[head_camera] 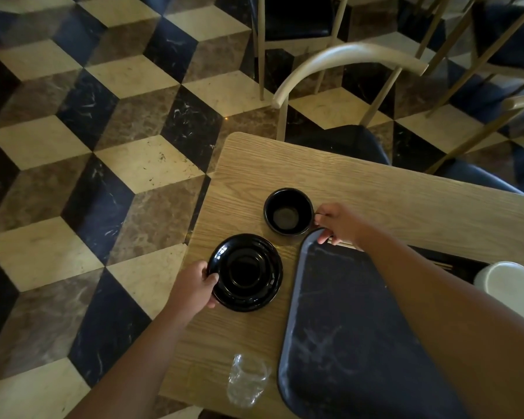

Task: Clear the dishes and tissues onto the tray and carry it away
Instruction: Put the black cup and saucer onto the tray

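A black saucer-like plate point(245, 272) sits on the wooden table point(375, 189), and my left hand point(194, 285) grips its left rim. Just beyond it stands a black bowl point(288, 211); my right hand point(338, 223) closes on its right edge. That hand also holds thin light sticks point(344, 244), probably chopsticks, over the far corner of the dark tray point(345, 328). The tray lies on the table to the right of the plate. My right forearm crosses the tray and hides part of it. Crumpled clear plastic wrap point(247, 381) lies near the table's front edge.
A white round dish point(511, 282) stands at the right edge beside the tray. Chairs with pale curved frames and dark seats point(345, 65) stand behind the table. A chequered marble floor point(103, 146) spreads to the left, beyond the table's left edge.
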`<state>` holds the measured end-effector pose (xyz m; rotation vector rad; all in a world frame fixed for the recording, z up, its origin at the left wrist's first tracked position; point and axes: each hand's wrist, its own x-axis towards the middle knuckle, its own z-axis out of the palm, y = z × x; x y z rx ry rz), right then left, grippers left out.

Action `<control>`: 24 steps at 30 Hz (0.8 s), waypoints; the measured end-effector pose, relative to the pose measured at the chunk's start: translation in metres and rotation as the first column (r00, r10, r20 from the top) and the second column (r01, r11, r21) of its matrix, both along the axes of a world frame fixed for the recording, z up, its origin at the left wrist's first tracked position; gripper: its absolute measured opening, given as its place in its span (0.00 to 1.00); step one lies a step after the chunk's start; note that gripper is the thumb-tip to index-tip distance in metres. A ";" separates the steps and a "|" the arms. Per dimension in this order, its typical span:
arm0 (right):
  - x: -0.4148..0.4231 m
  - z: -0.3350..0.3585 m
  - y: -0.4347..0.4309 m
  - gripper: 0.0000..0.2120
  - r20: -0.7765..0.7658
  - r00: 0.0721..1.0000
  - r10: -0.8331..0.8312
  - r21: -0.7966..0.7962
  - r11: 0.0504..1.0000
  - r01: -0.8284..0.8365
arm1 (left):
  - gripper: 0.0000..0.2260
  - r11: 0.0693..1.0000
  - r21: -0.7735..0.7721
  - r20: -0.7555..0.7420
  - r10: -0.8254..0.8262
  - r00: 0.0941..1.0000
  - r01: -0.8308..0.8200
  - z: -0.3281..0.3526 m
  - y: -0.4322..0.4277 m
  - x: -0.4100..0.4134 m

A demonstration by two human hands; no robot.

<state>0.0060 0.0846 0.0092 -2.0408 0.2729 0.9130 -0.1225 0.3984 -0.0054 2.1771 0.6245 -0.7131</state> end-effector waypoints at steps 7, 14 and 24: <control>-0.016 0.000 -0.003 0.10 0.079 0.996 -0.031 -0.004 1.000 0.031 | 0.04 0.995 -0.072 0.003 0.064 0.998 -0.064 0.007 -0.007 -0.006; -0.024 0.020 -0.009 0.11 0.161 0.985 -0.061 0.079 0.996 0.049 | 0.03 0.987 -0.108 0.085 0.131 0.988 -0.122 0.024 -0.024 -0.015; -0.074 0.074 -0.048 0.10 0.216 0.973 -0.086 0.086 0.994 0.069 | 0.13 0.962 -0.234 0.105 0.168 0.980 -0.140 0.040 -0.060 -0.028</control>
